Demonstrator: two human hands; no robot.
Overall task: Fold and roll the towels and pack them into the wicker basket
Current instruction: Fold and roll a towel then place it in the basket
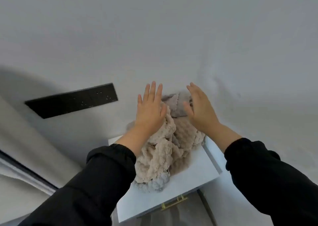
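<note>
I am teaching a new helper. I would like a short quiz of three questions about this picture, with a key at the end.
1. True or false: the towels on the white cabinet top are already rolled.
2. Which of these is in view? A) a wicker basket B) a black socket panel C) a chair
3. Fill in: the left hand and the right hand both have ___ fingers and grip nothing.
Key: 1 false, they lie crumpled in a heap; 2 B; 3 straight.

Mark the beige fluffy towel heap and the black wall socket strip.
Beige fluffy towel heap [165, 157]: head view, middle folds.
Black wall socket strip [74, 100]: head view, its centre.
</note>
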